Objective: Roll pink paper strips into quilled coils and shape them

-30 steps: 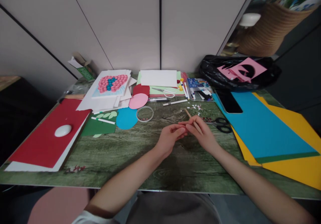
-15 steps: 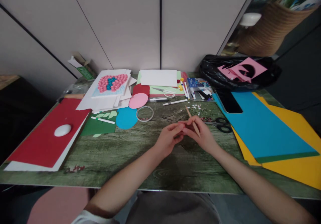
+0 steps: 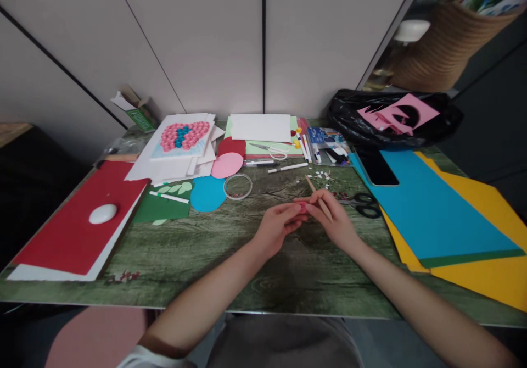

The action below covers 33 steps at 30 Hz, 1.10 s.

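Observation:
A small pink rolled paper piece (image 3: 303, 207) sits between the fingertips of both hands, above the middle of the table. My left hand (image 3: 280, 224) pinches it from the left. My right hand (image 3: 334, 219) touches it from the other side, and a thin wooden stick (image 3: 319, 196) lies across that hand's fingers, pointing up and to the left. Black-handled scissors (image 3: 365, 205) rest just right of my right hand. White and reddish scraps (image 3: 321, 178) lie beyond it. At the back left, a picture with pink and blue paper rosettes (image 3: 185, 137) lies on white sheets.
Red card (image 3: 74, 230) with a white oval object (image 3: 102, 213) lies left. Blue card (image 3: 432, 208), yellow card (image 3: 489, 203) and a phone (image 3: 376, 166) are right. A ring (image 3: 237, 187), blue disc (image 3: 208, 194), pink disc (image 3: 227, 165) and white scissors (image 3: 279, 151) lie mid-table. A black bag (image 3: 346, 118) stands behind.
The pink piece shows more clearly between my fingertips. My right fingers have shifted slightly to the right, and the wooden stick is tilted a little more.

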### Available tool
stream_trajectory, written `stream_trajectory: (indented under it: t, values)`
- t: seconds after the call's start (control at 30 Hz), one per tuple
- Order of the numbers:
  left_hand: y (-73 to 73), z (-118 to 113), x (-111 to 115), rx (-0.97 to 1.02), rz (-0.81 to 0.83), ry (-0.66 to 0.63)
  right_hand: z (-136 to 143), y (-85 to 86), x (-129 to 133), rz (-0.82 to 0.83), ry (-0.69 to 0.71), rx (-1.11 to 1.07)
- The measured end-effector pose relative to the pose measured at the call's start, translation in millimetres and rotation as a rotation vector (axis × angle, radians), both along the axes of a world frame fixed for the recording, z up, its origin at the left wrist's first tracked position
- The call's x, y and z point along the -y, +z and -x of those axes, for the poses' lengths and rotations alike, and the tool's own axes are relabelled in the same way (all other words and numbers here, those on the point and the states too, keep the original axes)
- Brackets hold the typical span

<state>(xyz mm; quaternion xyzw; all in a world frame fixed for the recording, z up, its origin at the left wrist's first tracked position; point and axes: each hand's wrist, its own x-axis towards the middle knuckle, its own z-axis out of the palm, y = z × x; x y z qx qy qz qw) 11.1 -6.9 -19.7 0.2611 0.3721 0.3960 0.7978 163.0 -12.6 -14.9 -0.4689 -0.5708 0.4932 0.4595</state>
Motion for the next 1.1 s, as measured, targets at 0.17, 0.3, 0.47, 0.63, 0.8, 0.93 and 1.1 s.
stream_trajectory:
  t: [0.17, 0.3, 0.47, 0.63, 0.8, 0.93, 1.1]
  values:
    - [1.1, 0.7, -0.2, -0.001, -0.008, -0.007, 0.1, -1.7, 0.2, -0.002, 0.002, 0.027]
    - [1.6, 0.9, 0.3, -0.075, -0.05, -0.01, -0.4, -3.7, 1.9, -0.071, -0.005, 0.133]
    - [1.8, -2.1, 2.7, -0.16, -0.116, 0.05, 0.2, -2.6, 5.6, -0.125, -0.005, 0.212]
    - [-1.4, -6.2, 5.6, -0.193, -0.19, 0.111, 2.1, -2.2, 7.1, -0.136, -0.027, 0.198]
    - [-8.0, -8.5, 7.0, -0.238, -0.291, 0.142, 4.0, -7.1, 7.8, -0.172, -0.074, 0.263]
    - [-10.6, -9.3, 7.4, -0.263, -0.316, 0.172, 6.0, -8.6, 8.5, -0.196, -0.077, 0.276]
    - [-9.0, -10.2, 8.4, -0.252, -0.322, 0.181, 7.3, -8.7, 9.9, -0.197, -0.082, 0.247]
